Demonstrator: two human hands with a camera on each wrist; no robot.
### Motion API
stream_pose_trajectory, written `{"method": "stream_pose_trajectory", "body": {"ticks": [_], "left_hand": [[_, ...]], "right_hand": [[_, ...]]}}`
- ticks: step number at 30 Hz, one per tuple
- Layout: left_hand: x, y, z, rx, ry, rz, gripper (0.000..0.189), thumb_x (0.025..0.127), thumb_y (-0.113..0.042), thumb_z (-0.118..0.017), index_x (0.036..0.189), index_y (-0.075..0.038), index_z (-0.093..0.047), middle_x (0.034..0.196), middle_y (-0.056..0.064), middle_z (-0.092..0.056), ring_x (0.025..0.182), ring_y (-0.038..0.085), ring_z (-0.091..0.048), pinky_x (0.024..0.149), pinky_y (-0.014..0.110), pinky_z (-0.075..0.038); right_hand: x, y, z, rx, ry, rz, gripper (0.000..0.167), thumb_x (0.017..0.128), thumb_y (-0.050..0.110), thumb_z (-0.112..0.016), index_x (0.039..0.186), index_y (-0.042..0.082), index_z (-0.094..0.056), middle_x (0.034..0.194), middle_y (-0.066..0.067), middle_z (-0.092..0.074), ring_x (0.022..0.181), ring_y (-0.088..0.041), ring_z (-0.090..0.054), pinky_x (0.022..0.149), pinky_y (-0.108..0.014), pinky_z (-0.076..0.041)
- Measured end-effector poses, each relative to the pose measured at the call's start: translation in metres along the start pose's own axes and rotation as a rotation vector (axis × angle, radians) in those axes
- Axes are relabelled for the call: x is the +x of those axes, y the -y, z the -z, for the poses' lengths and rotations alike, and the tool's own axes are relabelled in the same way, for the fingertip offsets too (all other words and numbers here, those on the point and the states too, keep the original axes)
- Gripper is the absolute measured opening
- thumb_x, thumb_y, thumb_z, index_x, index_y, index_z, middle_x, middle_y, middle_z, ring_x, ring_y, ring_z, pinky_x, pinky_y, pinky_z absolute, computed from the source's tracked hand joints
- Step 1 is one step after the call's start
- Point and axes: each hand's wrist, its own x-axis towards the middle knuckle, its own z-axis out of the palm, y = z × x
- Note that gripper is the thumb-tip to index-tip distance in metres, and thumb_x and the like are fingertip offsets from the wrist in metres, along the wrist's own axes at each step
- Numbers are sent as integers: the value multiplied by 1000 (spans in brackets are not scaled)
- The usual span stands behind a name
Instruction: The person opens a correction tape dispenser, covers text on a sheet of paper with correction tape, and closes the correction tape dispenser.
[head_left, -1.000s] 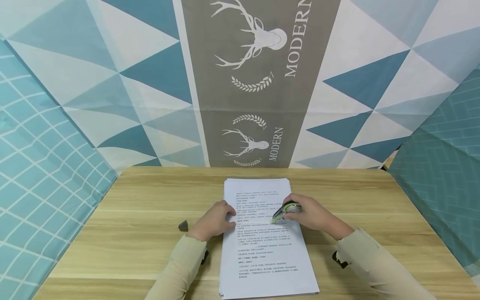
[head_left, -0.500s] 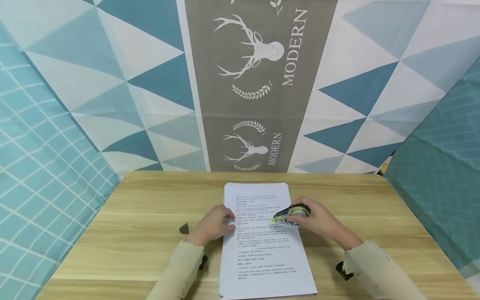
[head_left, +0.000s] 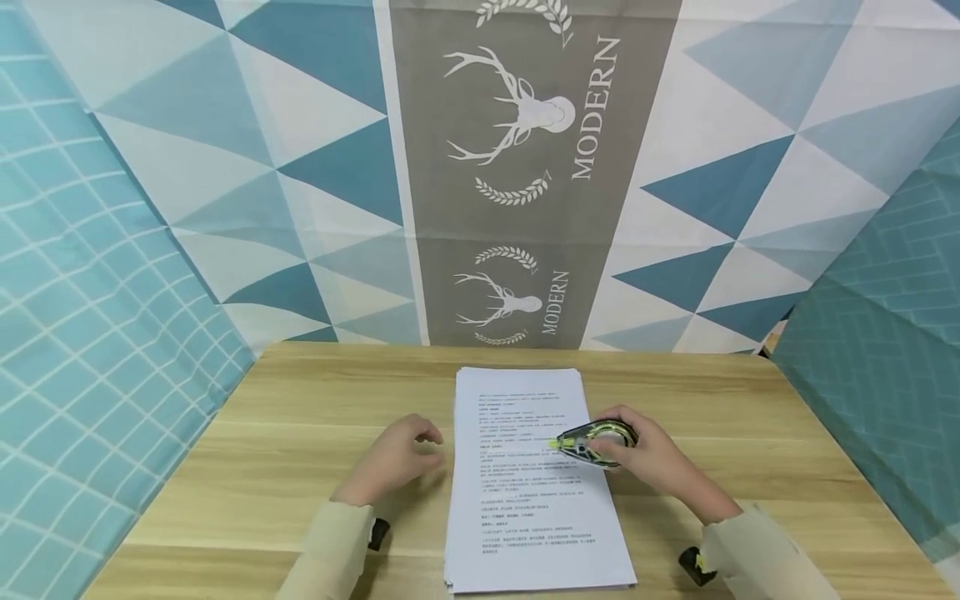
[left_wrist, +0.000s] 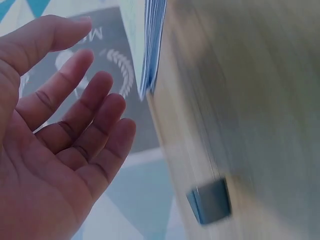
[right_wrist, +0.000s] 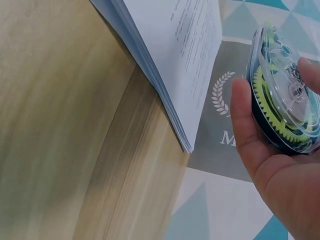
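Observation:
A stack of printed paper (head_left: 540, 571) lies on the wooden table in front of me. My right hand (head_left: 651, 460) grips a correction tape (head_left: 592, 440), a clear-cased dispenser with a yellow-green gear wheel (right_wrist: 280, 112) inside. Its pale green tip points left over the right half of the top sheet. Thumb and fingers pinch the case from both sides in the right wrist view. Just left of the stack, my left hand (head_left: 397, 460) holds nothing, its fingers loosely bent and apart from the paper. A small dark cap-like piece (left_wrist: 210, 201) sits on the table near the left hand.
The wooden table (head_left: 742, 433) extends to both sides of the stack. A patterned cloth (head_left: 510, 200) with deer heads and triangles hangs behind it, with teal sheets (head_left: 90, 275) at the sides. Dark wrist devices (head_left: 696, 567) show below both cuffs.
My left hand has lifted off the paper's left edge and moved left, covering the dark piece in the head view. My right hand has shifted right with the correction tape, which now lies flatter.

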Motion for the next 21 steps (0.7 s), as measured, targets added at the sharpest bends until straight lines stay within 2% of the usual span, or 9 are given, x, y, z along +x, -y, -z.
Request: {"method": "stream_pose_trajectory", "body": {"ticks": [5,12,21], "left_hand": [[-10,14,13,-16,-39,8,17,77,-12,-72,93,-6,-66,98,3,-62,95,24,-57,84,40,-47],[-18,33,27,-60,-65,65,21,79,-13,-72,97,-4,-65,101,5,-63,96,27,-57,83,41,-49],[-27,50,38,-94,-45,152,28,79,-14,-73,104,-3,-64,107,9,-62,101,27,-57,88,43,-48]], "right_hand": [[-4,0,0,10,-8,-2,43,84,29,-69,118,7,-53,115,-18,-57,87,-20,-61,64,-30,-57],[-8,-2,0,40,-17,-16,46,85,29,-68,120,5,-51,111,-20,-58,83,-21,-61,62,-33,-56],[-11,-8,1,86,12,-37,50,85,31,-67,121,1,-49,105,-22,-58,76,-21,-62,59,-34,-56]]}}
